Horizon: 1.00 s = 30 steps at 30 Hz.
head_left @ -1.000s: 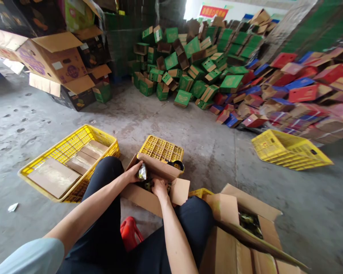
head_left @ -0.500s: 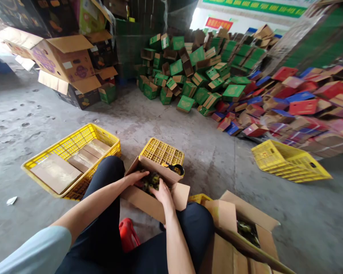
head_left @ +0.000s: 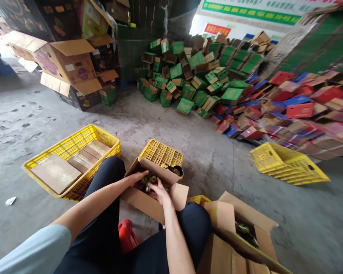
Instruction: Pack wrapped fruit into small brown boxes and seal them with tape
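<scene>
An open cardboard box rests tilted between my knees, its flaps folded outward. Inside lies a heap of small dark and green rounded pieces, perhaps fruit; their kind is too blurred to name. My left hand reaches over the box's left side, thumb stretched out and the other fingers partly hidden among the pieces. From the right, my right hand lies on the heap with fingers spread. Both hands touch the contents, and neither visibly grips a piece. Behind the box, a black and yellow tape dispenser sits on an upturned yellow crate.
To the left, a yellow crate holds several closed cartons. Another open box with similar contents stands at lower right. Farther right is a yellow crate. Piled green boxes and red and blue boxes fill the back.
My right hand has shifted slightly down and left over the pieces. My left hand stays almost in place, and the camera view has moved a little.
</scene>
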Each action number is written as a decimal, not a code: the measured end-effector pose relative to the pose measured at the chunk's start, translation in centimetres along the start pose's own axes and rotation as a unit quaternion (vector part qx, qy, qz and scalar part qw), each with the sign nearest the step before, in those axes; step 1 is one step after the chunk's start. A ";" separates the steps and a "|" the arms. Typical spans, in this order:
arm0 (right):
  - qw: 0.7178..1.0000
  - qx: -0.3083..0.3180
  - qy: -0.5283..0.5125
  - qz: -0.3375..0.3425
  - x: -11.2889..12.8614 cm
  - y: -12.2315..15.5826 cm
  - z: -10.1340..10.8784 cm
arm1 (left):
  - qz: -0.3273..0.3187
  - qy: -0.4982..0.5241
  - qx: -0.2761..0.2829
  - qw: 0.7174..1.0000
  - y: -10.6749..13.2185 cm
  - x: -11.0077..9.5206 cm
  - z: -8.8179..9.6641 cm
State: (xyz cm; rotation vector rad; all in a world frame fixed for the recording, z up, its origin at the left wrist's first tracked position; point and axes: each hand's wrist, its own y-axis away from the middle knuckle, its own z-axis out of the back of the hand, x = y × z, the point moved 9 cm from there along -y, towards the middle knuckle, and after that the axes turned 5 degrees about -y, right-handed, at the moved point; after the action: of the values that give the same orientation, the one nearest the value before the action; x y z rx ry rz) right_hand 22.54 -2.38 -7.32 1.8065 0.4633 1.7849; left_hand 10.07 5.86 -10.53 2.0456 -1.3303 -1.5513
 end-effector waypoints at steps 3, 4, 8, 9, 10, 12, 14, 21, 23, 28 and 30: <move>0.997 0.016 -0.074 0.010 0.7 0.4 0.0 | 0.063 -0.056 -0.008 0.996 0.5 0.6 0.3; 0.996 0.020 -0.090 0.014 0.9 0.6 0.1 | 0.071 -0.067 -0.007 0.995 0.7 0.5 0.3; 0.990 0.029 -0.136 0.033 1.8 1.6 0.8 | 0.054 -0.082 0.005 0.995 1.9 -0.7 0.1; 0.988 0.027 -0.147 0.040 2.1 1.8 1.1 | 0.040 -0.080 0.011 0.996 2.2 -1.3 -0.1; 0.986 0.020 -0.158 0.049 2.4 2.0 1.4 | 0.020 -0.075 0.023 0.997 2.6 -1.9 -0.3; 0.982 -0.006 -0.178 0.064 3.0 2.2 2.2 | -0.026 -0.066 0.060 0.996 3.2 -3.1 -1.1; 0.978 -0.033 -0.192 0.074 3.4 2.5 3.2 | -0.072 -0.073 0.083 0.991 3.8 -4.2 -1.6; 0.982 -0.130 -0.101 0.093 3.0 3.3 6.9 | -0.205 -0.143 -0.047 0.967 4.6 -6.9 0.4; 0.984 -0.143 0.058 0.085 3.0 3.1 7.0 | -0.206 -0.139 -0.051 0.967 4.5 -6.8 0.4; 0.935 -0.174 0.299 0.080 3.3 2.1 5.5 | -0.216 -0.124 -0.039 0.968 4.2 -6.3 -0.4; 0.916 -0.185 0.349 0.070 3.0 1.8 4.8 | -0.216 -0.125 -0.029 0.968 4.0 -5.9 -0.7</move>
State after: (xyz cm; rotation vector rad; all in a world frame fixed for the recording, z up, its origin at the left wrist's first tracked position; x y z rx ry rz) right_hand 27.17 -2.65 -3.66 0.9295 0.2272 2.4090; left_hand 8.51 7.95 -3.86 2.2679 -0.9314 -2.0619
